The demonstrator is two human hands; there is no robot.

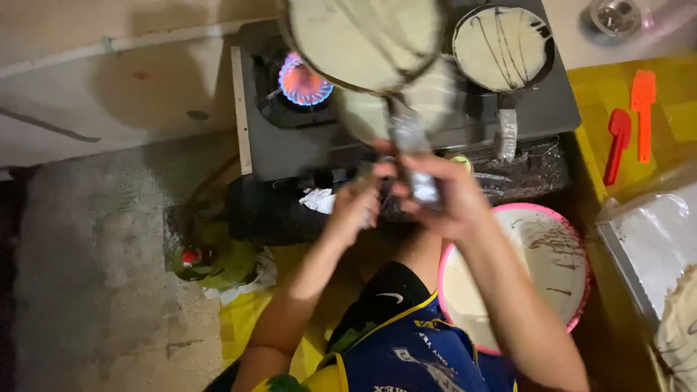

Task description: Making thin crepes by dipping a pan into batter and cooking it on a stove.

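My right hand (pixel 435 192) grips the metal handle of a round pan (pixel 363 40) coated with pale batter, lifted and tilted above the stove. A thin pale crepe (pixel 428 98) hangs off the pan's lower edge. My left hand (pixel 353 207) is closed just left of the handle, beside my right hand; what it holds is hidden. Under the raised pan a gas burner (pixel 303 81) burns with a blue flame. A second pan (pixel 503 47) with pale batter and dark drizzled lines rests on the right burner.
A pink-rimmed bowl (pixel 559 218) of batter streaked with dark lines stands at my right. Red (pixel 617 141) and orange (pixel 642 109) spatulas lie on a yellow surface. A metal tray (pixel 653 243) sits at far right. A green gas cylinder (pixel 207 258) stands on the floor left.
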